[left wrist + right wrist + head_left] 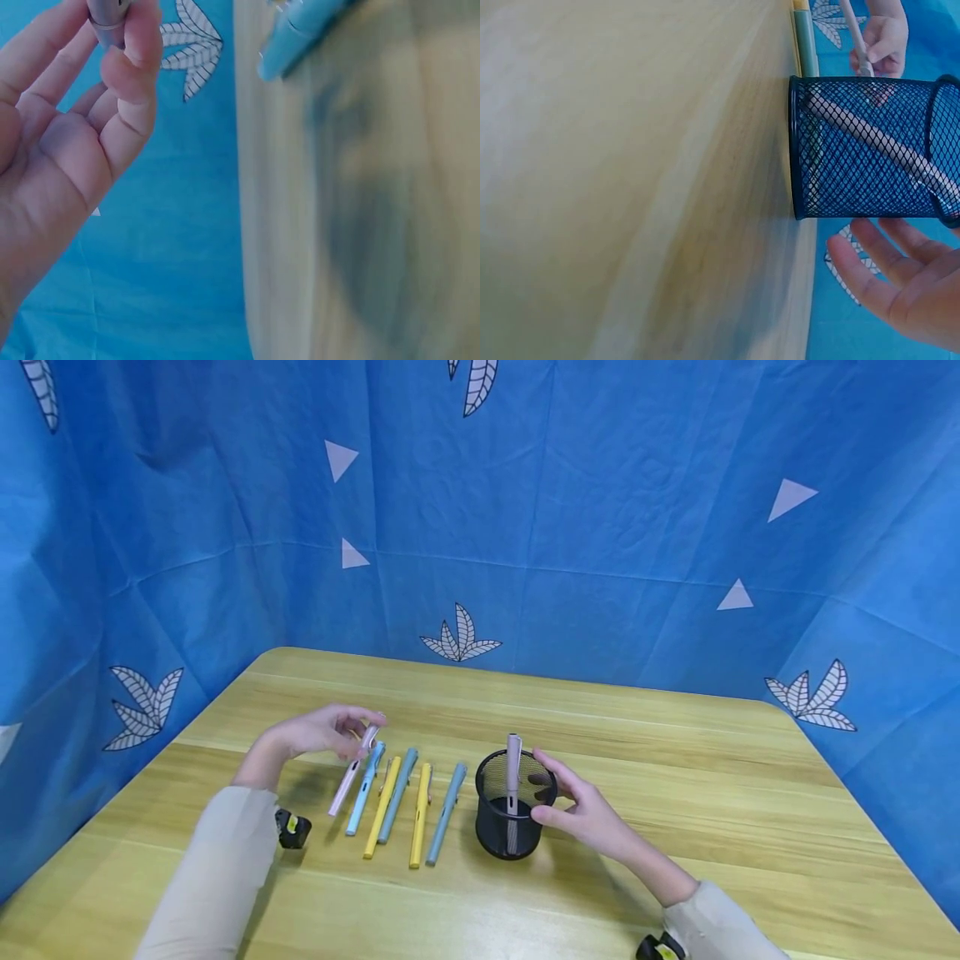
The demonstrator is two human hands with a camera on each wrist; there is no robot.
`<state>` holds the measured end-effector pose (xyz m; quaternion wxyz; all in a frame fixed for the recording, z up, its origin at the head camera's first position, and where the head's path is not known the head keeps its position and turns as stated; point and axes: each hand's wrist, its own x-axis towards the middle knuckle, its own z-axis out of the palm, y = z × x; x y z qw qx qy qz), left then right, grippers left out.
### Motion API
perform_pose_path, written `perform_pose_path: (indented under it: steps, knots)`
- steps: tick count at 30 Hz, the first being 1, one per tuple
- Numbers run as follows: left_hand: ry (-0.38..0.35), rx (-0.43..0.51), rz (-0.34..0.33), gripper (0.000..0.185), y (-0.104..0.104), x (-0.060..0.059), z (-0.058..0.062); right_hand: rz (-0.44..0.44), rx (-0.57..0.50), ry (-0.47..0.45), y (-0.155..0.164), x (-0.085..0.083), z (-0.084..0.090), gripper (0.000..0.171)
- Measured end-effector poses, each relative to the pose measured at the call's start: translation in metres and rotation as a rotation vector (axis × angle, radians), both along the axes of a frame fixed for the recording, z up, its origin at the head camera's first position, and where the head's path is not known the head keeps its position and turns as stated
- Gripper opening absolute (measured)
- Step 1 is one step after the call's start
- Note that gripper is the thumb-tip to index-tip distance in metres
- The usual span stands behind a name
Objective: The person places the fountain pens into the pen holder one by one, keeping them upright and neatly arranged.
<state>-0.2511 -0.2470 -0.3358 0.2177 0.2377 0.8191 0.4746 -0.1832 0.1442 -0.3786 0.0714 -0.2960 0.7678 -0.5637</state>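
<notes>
My left hand (330, 732) pinches a pale pink pen (345, 788) near its clip end, between thumb and fingers. In the head view the pen slants, its lower end near the other pens. The left wrist view shows only a short piece of this pen (110, 21) at the fingertips. My right hand (587, 814) is at the right side of a black mesh pen holder (491, 833), thumb and fingers spread at its rim. One greyish-purple pen (513, 768) leans inside the holder, clip end up. The right wrist view has the right fingers (866, 274) extended alongside the mesh.
Between the hands lies a row of pens: a light blue pen (365, 789), two yellow pens (382, 810) and two blue-grey pens (447, 814). They rest on a wooden table (712, 760). A blue patterned curtain (600, 510) hangs behind and beside it.
</notes>
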Motion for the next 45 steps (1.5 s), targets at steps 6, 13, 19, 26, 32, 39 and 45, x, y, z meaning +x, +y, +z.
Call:
perform_pose_path:
  steps: [6,13,19,26,32,39,45]
  knots:
    - [0.022,0.046,0.009,0.054,0.014,0.0,0.009,0.001,-0.006,-0.008,-0.001,0.0,0.0,0.068]
    - [0.051,0.098,0.008,0.055,0.026,0.002,0.019,0.002,-0.007,0.001,-0.001,0.0,-0.001,0.068]
    - [0.084,0.129,-0.011,0.054,0.039,0.004,0.028,-0.005,0.002,0.02,0.001,-0.001,-0.001,0.068]
    - [0.111,0.185,-0.038,0.052,0.055,0.005,0.036,0.003,-0.013,0.021,0.002,-0.001,-0.003,0.068]
    - [0.148,0.213,-0.039,0.051,0.067,0.006,0.04,0.008,-0.013,0.017,0.001,-0.001,-0.004,0.068]
    - [0.151,0.246,-0.018,0.053,0.079,0.006,0.046,0.016,-0.009,0.011,0.0,0.0,-0.002,0.068]
    - [0.158,0.273,0.006,0.053,0.088,0.008,0.052,0.023,-0.017,0.014,0.0,0.0,-0.001,0.067]
